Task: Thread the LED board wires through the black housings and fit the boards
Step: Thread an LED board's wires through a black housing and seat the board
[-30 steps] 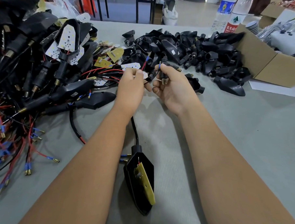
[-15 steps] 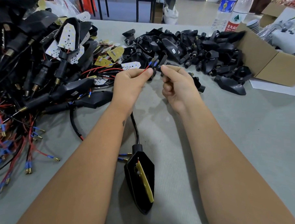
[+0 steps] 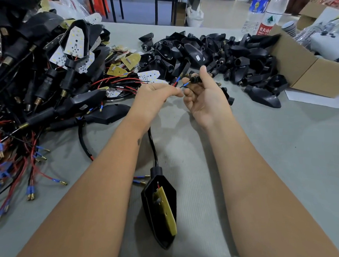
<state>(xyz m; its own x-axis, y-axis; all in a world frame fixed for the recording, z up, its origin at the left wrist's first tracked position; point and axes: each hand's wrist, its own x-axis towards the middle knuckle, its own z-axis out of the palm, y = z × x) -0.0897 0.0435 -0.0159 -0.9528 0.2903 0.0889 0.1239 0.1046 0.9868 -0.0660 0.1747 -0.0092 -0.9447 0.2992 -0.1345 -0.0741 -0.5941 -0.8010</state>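
Assembly workshop: heaped black housings (image 3: 216, 52), wired boards (image 3: 75, 42)

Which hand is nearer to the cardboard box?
Right. The right hand is just left of the cardboard box; the left hand is farther left.

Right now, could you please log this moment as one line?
left hand: pinches red and black wires | right hand: holds small black plastic sleeve | threading: pending

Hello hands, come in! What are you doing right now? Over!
Left hand pinches red and black wires. Right hand grips small black housing, wire tips at its mouth. Nothing between them.
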